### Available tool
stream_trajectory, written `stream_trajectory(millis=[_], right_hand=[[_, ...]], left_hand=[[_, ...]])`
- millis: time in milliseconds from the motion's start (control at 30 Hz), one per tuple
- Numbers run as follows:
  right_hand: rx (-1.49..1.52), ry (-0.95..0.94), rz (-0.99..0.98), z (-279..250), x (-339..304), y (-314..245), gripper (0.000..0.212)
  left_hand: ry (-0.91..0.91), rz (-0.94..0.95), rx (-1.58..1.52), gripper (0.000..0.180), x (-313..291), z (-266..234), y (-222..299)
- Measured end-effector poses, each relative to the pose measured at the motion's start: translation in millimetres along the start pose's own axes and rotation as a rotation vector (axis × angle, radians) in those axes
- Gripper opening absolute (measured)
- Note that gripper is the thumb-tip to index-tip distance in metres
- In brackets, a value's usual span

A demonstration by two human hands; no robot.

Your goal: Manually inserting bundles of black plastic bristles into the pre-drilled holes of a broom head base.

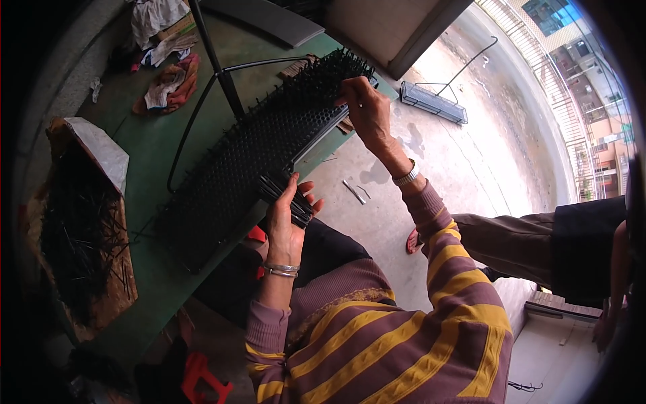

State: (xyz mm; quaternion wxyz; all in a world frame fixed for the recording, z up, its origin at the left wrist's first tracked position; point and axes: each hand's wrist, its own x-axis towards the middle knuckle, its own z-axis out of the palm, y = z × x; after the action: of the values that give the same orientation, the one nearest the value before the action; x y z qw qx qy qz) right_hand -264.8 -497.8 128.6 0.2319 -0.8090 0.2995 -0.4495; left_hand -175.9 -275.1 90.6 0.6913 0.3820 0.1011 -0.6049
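A long black panel (235,161) with a honeycomb of small holes lies slanting across the green table. Many short black pieces (316,84) stick up from its far end and back edge. My left hand (288,219) is closed around a bundle of thin black strips (272,188) by the panel's near edge. Over the panel's far right end, my right hand (367,111) is closed in a pinch, fingertips close to the holes. Whatever those fingertips hold, if anything, is too small to make out.
An open box (111,283) of loose black strips stands left on the green table (151,155). A black metal frame (219,74) rises behind the panel; crumpled cloths (171,84) lie beyond. A wire basket (434,104) sits on the floor. A person's leg (505,239) is at right.
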Motion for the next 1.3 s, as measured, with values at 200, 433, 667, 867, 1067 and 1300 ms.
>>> stream_trajectory(millis=[200,433,667,867,1067,1300], right_hand=[[-0.023,-0.053,-0.017,-0.3,-0.1,4.1,0.005],[-0.02,-0.188,-0.116,2.4,11.9,8.9,0.007],[0.062,-0.26,-0.063,6.8,23.7,0.1,0.008],[-0.037,-0.192,-0.178,11.0,16.8,6.3,0.01],[-0.291,-0.095,-0.182,14.8,6.6,4.8,0.012],[-0.553,-0.117,-0.156,21.5,-16.0,1.2,0.026]], left_hand=[[0.027,0.007,0.037,0.016,-1.5,4.4,0.4],[-0.037,0.037,0.073,0.018,-0.6,3.8,0.7],[-0.009,0.059,0.045,0.016,-2.6,8.3,0.0],[-0.044,0.074,0.055,0.015,-1.5,7.2,-1.6],[-0.004,0.083,0.068,0.015,-5.1,11.1,1.2],[0.041,0.076,0.09,0.016,-12.7,17.2,3.5]])
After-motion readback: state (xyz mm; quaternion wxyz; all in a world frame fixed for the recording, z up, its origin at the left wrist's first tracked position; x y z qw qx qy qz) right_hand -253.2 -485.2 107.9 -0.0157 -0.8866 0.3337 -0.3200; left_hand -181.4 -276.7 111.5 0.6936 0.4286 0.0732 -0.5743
